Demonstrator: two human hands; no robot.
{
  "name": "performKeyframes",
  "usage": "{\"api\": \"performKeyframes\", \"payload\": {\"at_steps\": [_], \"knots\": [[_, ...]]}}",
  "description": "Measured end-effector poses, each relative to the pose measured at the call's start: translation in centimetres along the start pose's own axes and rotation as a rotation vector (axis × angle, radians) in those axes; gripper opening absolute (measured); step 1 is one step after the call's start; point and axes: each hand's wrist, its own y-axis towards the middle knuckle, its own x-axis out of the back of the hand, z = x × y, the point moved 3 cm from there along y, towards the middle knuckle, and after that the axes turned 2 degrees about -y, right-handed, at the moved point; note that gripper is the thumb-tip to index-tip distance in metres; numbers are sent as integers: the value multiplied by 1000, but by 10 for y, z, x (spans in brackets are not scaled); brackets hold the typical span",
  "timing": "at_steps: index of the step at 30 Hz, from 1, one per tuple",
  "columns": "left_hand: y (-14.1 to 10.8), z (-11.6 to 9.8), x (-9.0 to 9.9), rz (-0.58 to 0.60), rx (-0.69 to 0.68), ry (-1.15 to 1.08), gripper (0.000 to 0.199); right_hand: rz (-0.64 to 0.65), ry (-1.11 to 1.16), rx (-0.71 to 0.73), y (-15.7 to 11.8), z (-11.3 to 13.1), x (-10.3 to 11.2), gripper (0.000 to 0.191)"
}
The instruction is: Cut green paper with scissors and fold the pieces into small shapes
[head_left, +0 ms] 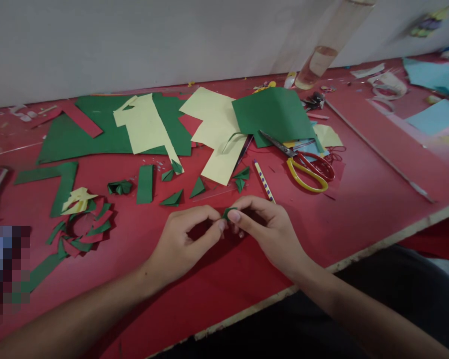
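Observation:
Between my fingertips is a small folded piece of green paper (229,212), mostly covered by them. My left hand (189,237) pinches its left side, and my right hand (264,227) grips it from the right with the thumb on top. Just beyond my hands lie several folded green paper triangles (172,199) and a green paper strip (145,184). A wreath of folded red and green paper (104,227) rests to the left, with a crumpled yellow paper piece (78,200) at its upper edge.
Scissors with red and yellow handles (307,174) lie at right, beside a dotted pen (264,180). Green sheets (97,134) and cut pale yellow paper (217,129) spread along the back. A tall clear container with liquid (318,65) stands by the wall. The red table's edge (247,311) runs near me.

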Motion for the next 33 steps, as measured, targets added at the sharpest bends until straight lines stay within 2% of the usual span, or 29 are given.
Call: {"api": "performKeyframes", "payload": {"at_steps": [11,19,23,29,33], "knots": [[0,2,-2,24,-7,37,17,27,7,8,-2,-3,1,20],[-2,1,2,-14,-9,-20,21,17,56,8,-3,-6,2,24],[-2,1,2,-33,-20,-17,21,7,18,46,-4,-3,2,16],[-2,1,0,-24,-28,65,21,-24,-44,98,-3,2,1,14],[-2,-1,1,-83,-42,89,10,-4,-130,128,-4,3,-1,12]]}}
